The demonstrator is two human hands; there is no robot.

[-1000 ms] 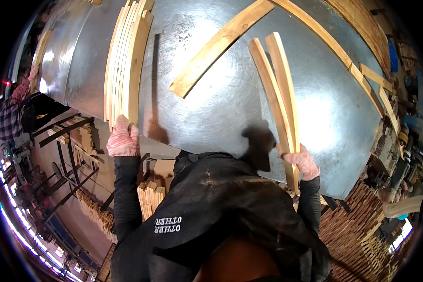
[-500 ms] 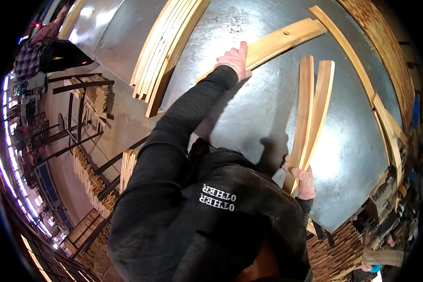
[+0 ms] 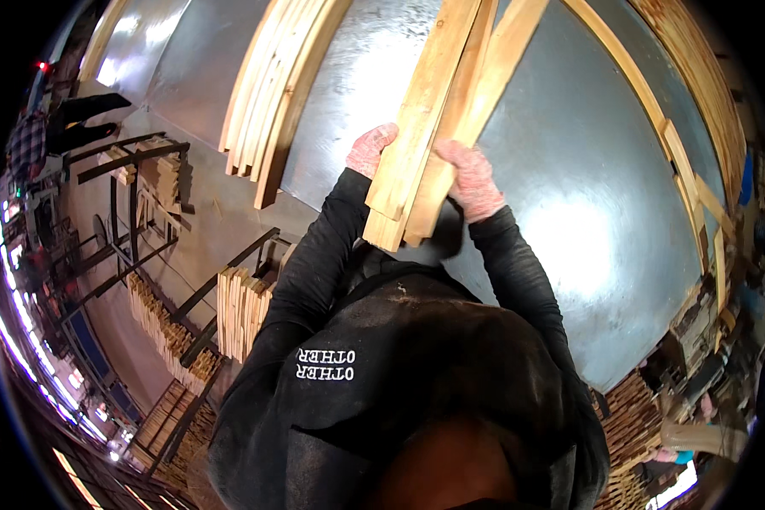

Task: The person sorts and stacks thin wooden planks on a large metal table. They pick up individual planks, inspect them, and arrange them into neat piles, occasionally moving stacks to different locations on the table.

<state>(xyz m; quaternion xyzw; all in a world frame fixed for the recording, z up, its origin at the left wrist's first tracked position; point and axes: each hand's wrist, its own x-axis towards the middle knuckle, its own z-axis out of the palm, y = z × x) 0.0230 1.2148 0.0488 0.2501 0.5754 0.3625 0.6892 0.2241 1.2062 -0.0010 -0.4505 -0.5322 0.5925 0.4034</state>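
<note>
Three pale wooden boards (image 3: 425, 102) lie together in front of my chest, their near ends uneven and fanning slightly apart toward the far side. My left hand (image 3: 372, 150), in a pinkish glove, grips the left edge of the bundle. Around the right edge closes my right hand (image 3: 473, 180), gloved alike, near the boards' close end. The fingers under the wood are hidden. Beneath them spreads a shiny metal table (image 3: 561, 195).
Left of my hands, several boards lie side by side in a stack (image 3: 285, 85). A long thin strip (image 3: 625, 64) runs along the table's right side. Dark metal racks (image 3: 229, 270) with upright boards (image 3: 240, 310) stand at the lower left. Another person (image 3: 30, 149) is at the far left.
My left hand has drawn the single board in from the far side. My right hand has brought its two boards up and leftward, and all three now lie together between my hands.
</note>
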